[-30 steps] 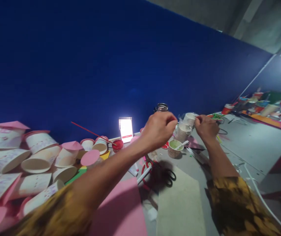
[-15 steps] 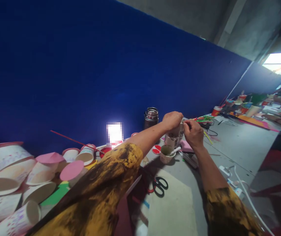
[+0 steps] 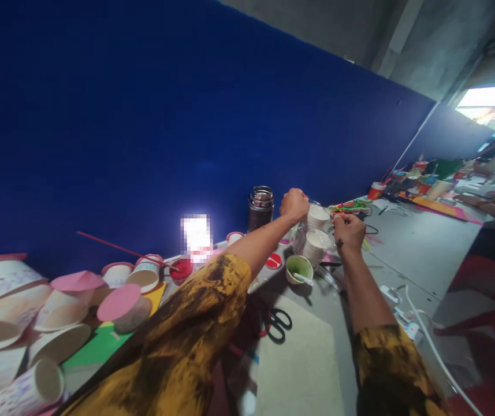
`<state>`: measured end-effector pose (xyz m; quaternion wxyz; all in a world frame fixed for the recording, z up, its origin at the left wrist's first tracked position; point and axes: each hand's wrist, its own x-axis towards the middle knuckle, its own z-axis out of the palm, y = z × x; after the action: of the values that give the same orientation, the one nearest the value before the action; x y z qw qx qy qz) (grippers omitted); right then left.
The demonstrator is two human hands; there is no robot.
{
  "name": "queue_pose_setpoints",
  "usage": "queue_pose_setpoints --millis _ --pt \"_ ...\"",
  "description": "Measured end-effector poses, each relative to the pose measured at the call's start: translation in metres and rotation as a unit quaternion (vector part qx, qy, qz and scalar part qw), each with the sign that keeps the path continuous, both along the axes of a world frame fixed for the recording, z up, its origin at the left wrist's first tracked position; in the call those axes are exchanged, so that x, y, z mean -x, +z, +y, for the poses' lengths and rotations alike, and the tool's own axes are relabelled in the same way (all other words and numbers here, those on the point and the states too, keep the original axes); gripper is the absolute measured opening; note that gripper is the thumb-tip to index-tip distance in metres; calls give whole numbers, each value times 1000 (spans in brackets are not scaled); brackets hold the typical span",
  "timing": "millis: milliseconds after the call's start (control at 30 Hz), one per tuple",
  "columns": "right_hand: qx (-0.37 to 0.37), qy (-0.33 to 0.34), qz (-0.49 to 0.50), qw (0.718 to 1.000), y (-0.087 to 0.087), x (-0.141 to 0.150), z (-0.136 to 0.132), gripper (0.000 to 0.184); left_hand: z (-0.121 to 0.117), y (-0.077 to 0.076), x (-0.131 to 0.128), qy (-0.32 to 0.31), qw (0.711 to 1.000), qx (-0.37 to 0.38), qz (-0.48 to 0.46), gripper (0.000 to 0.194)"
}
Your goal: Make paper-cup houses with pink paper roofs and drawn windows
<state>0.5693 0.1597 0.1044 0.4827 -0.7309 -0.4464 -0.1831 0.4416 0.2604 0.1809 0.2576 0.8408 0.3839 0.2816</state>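
My left hand (image 3: 296, 204) is closed on one side of a clear plastic bag (image 3: 300, 237). My right hand (image 3: 349, 232) pinches the bag's opposite side, so its mouth is spread between them. Inside the bag are stacks of white paper cups (image 3: 316, 247), their rims facing up. Just in front of the bag stands a paper cup with a green inside (image 3: 298, 270), and a white stick or brush leans in it. Left of my left hand is a dark thermos (image 3: 261, 208) without a lid. A red round lid (image 3: 274, 261) lies by the bag.
Black-handled scissors (image 3: 278, 325) rest on a pale sheet (image 3: 297, 364). Several decorated paper cups (image 3: 69, 300) crowd the left. A white power strip with a cable (image 3: 403, 315) is at right. Coloured pipe cleaners (image 3: 351, 207) lie behind my right hand. Other people's arms (image 3: 490, 202) are far right.
My hands have moved apart, and the bag's mouth has widened. The cup stacks inside now show clearly. The view has shifted slightly.
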Motion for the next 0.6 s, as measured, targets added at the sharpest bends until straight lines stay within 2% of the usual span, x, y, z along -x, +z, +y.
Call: queue_pose_setpoints --millis 100,167,200,300,367,500,600 --pt "-43 -62 -25 997 12 9 -12 28 3 2 -1 0 1000 30 -6 21" --pt "-36 -49 -68 996 23 15 -20 23 5 4 0 -8 999 37 -10 23" --pt "-9 -23 -101 995 27 18 -23 20 7 4 1 -14 999 36 -12 21" --pt "133 48 -207 968 37 23 -25 19 4 3 7 -33 999 23 -18 16" --pt "176 49 -219 959 38 23 -21 18 -3 0 15 -45 999 -3 -28 25" --pt "192 29 -202 960 35 20 -12 22 -23 -16 26 -95 992 -68 -47 49" --pt "193 19 -182 964 35 15 -7 24 -23 -28 24 -119 990 -61 -39 64"
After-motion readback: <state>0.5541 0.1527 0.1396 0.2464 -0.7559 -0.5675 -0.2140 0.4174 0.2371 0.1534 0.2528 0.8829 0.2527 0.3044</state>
